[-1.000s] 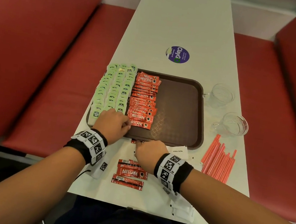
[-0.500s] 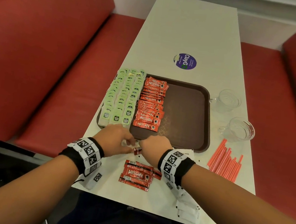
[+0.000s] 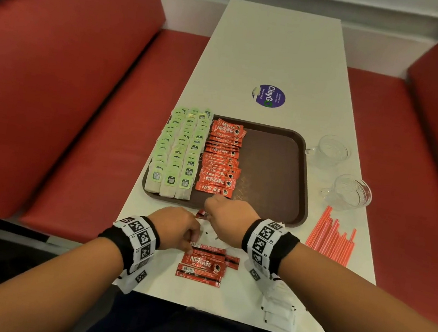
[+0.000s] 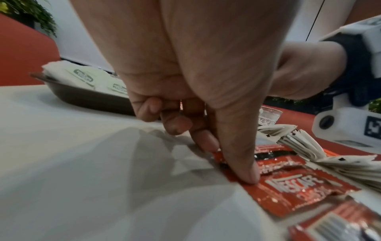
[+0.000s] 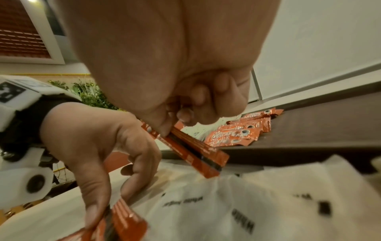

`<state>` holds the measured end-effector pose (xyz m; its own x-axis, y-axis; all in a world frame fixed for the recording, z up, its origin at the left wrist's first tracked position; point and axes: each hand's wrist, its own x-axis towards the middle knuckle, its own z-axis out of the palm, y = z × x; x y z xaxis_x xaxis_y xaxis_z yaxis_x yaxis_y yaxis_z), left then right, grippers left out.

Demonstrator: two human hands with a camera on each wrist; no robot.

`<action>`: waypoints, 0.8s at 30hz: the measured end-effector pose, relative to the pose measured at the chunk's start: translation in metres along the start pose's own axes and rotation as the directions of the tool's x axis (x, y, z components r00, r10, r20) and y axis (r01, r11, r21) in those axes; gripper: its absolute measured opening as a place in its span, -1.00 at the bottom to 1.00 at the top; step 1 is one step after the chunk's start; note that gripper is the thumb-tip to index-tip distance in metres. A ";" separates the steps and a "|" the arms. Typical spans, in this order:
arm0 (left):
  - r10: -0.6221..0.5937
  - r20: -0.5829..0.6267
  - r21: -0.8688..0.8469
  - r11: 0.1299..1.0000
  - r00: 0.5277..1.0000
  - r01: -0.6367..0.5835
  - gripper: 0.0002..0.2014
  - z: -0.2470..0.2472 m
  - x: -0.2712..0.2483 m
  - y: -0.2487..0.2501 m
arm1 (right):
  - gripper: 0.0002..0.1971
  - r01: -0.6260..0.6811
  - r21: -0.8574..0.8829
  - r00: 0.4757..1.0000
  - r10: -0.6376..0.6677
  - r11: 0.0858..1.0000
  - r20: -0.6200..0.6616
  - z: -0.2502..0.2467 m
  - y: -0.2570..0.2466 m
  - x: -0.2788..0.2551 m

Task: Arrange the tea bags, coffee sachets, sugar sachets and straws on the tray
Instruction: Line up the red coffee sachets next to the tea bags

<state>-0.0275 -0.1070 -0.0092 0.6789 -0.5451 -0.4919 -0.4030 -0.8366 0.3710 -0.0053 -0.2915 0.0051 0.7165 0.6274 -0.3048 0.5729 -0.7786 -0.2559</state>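
Observation:
The brown tray (image 3: pixel 272 173) carries three columns of green-tagged tea bags (image 3: pixel 177 154) and one column of red coffee sachets (image 3: pixel 221 158). My right hand (image 3: pixel 207 211) hovers at the tray's near edge and pinches one red coffee sachet (image 5: pixel 185 150) by its end. My left hand (image 3: pixel 192 241) reaches down to the loose pile of coffee sachets (image 3: pixel 203 265) on the table. Its thumb and forefinger pinch the edge of the top sachet (image 4: pixel 274 184). White sugar sachets (image 3: pixel 279 310) lie under my right forearm. Red straws (image 3: pixel 334 236) lie right of the tray.
Two glass cups (image 3: pixel 328 149) (image 3: pixel 348 191) stand right of the tray. A round purple sticker (image 3: pixel 268 95) sits on the white table (image 3: pixel 278 48) beyond it. Red benches (image 3: pixel 55 88) flank the table. More white sachets (image 5: pixel 268 195) lie under my hands.
My left hand drew back from the tray's coffee column to the loose pile and took hold of a sachet. My right hand lifted its sachet toward the tray edge.

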 end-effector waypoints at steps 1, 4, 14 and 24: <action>0.002 -0.001 0.004 1.000 1.000 -0.002 -0.84 -0.002 0.000 0.001 | -0.82 0.016 0.019 1.000 -0.016 1.000 -0.025 -0.001 0.001 -0.001; 0.005 -0.046 0.011 1.000 0.999 -0.004 -0.89 -0.010 0.000 -0.002 | -0.88 0.055 0.142 0.993 -0.039 0.988 -0.114 -0.009 0.005 -0.004; -0.020 -0.324 -0.052 0.999 0.946 0.004 -0.87 -0.046 -0.002 -0.011 | -0.85 -0.076 0.411 0.989 0.121 0.908 -0.084 -0.031 0.033 -0.017; -0.021 -0.396 -0.128 0.991 0.918 -0.033 -0.89 -0.049 0.017 0.000 | -0.88 -0.070 0.300 0.994 0.091 0.951 -0.058 -0.024 0.052 -0.010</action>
<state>0.0140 -0.1132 0.0207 0.8747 -0.4618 -0.1471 -0.3433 -0.8047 0.4844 0.0270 -0.3384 0.0168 0.7877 0.5521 -0.2732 0.3756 -0.7820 -0.4975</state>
